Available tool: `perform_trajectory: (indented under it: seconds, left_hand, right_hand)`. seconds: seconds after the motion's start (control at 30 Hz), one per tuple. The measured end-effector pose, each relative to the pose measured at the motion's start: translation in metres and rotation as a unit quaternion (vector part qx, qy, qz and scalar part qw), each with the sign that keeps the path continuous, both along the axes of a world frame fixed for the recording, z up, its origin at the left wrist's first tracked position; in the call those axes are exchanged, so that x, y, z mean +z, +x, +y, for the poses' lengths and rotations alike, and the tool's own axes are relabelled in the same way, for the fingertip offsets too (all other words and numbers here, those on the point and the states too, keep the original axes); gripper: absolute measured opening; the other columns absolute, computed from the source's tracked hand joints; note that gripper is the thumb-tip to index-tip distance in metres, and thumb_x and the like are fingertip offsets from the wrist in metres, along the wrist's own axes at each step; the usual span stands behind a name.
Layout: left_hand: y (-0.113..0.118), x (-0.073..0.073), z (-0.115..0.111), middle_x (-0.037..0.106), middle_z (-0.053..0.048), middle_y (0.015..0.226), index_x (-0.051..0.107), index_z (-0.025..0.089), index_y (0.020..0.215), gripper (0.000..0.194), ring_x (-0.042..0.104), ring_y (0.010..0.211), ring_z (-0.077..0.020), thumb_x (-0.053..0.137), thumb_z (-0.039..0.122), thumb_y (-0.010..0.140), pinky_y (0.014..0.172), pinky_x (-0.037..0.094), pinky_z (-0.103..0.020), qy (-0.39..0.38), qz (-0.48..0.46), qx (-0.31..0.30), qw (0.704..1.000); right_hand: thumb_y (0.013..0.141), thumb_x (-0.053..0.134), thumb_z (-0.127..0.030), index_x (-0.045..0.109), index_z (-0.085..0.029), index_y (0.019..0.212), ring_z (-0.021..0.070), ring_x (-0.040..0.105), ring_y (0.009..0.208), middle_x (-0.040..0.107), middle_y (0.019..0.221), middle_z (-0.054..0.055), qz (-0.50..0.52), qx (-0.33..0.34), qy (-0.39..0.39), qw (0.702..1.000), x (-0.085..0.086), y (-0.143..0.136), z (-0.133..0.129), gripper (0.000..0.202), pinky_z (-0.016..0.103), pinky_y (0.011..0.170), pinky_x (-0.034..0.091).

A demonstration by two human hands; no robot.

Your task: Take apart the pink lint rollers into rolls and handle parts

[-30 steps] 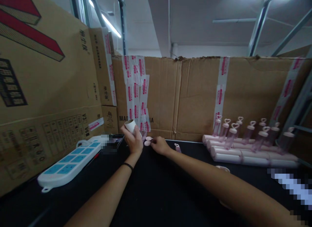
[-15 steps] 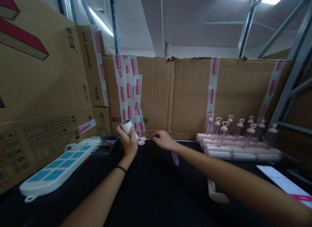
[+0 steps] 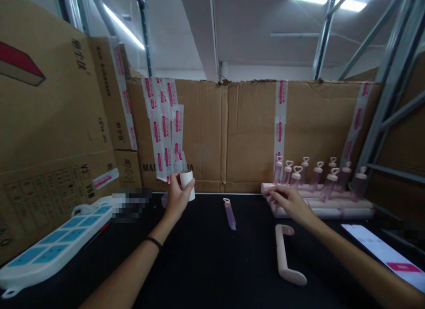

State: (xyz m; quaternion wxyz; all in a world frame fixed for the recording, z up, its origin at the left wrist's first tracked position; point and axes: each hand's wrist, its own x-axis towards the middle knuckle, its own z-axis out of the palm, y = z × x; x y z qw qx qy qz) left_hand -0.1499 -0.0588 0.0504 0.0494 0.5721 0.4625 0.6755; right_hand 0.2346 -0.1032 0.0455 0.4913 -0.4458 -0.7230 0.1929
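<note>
My left hand (image 3: 177, 196) is closed around a short white tube (image 3: 187, 183), held upright with its open end on top. Partly hidden behind that hand is something purple and see-through. My right hand (image 3: 288, 200) is at the left end of the pink cylinders (image 3: 318, 200), its fingertips bent together; whether they hold anything is hidden. Several small clear-pink tubes with heart-shaped handles (image 3: 296, 178) stand on the cylinders. Between my hands, a purple tube with a heart-shaped handle (image 3: 230, 215) lies on the black table. Nearer me lies a pale pink bracket-shaped piece (image 3: 281, 253) with rounded ends.
A white power strip with blue sockets (image 3: 56, 238) lies along the left side. A phone with a lit screen (image 3: 381, 247) rests at the right. Cardboard walls (image 3: 206, 136) enclose the back and left, with metal shelf posts (image 3: 388, 105) behind.
My right hand has moved right, from the table's back middle to the pink cylinders. My left hand keeps the white tube, now more upright. The view has shifted slightly right.
</note>
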Motion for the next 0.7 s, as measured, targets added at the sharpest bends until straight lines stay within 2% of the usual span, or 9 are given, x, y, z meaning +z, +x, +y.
perform_trajectory:
  seconds: [0.07,0.17,0.47,0.6,0.7]
  left_hand:
    - [0.002,-0.004,0.001,0.065,-0.007,0.107,0.051,0.023,0.112,0.047,0.068,0.094,-0.0255,0.073,0.046,0.078,0.081,0.056,-0.04,-0.025,0.029,-0.012,0.999]
    - [0.004,-0.009,0.002,0.065,-0.007,0.108,0.051,0.022,0.11,0.048,0.069,0.093,-0.026,0.074,0.046,0.076,0.079,0.056,-0.041,-0.063,0.07,-0.025,0.995]
    - [0.004,-0.028,0.018,0.065,-0.007,0.104,0.047,0.022,0.11,0.053,0.068,0.091,-0.0266,0.077,0.046,0.073,0.077,0.056,-0.041,-0.122,0.148,-0.036,0.981]
    - [0.005,-0.025,0.016,0.064,-0.007,0.104,0.047,0.022,0.113,0.06,0.067,0.087,-0.0259,0.08,0.046,0.069,0.076,0.055,-0.042,-0.124,0.173,-0.027,0.977]
    - [0.006,-0.016,0.008,0.061,-0.008,0.109,0.046,0.023,0.12,0.064,0.065,0.098,-0.0275,0.08,0.045,0.07,0.086,0.053,-0.044,-0.101,0.184,-0.001,0.978]
  right_hand:
    - [0.091,0.053,-0.044,0.074,-0.015,0.09,0.0243,0.07,0.082,0.075,0.088,0.01,-0.016,-0.002,-0.002,1.0,-0.01,0.012,-0.004,0.036,0.034,0.075,0.054]
    - [0.093,0.053,-0.039,0.075,-0.017,0.093,0.0246,0.069,0.086,0.075,0.09,0.007,-0.044,0.0,-0.003,0.999,-0.014,0.024,-0.011,0.031,0.034,0.079,0.052]
    - [0.094,0.052,-0.027,0.074,-0.022,0.097,0.0227,0.07,0.089,0.075,0.093,0.004,-0.136,0.007,0.035,0.99,0.001,0.024,-0.03,0.023,0.032,0.079,0.049]
    - [0.095,0.05,-0.029,0.073,-0.022,0.096,0.0231,0.07,0.089,0.076,0.094,0.005,-0.157,0.01,0.038,0.987,0.003,0.023,-0.034,0.024,0.032,0.079,0.051]
    - [0.095,0.05,-0.031,0.073,-0.022,0.097,0.024,0.07,0.089,0.076,0.095,0.006,-0.16,0.014,0.033,0.986,0.0,0.023,-0.035,0.025,0.033,0.078,0.051]
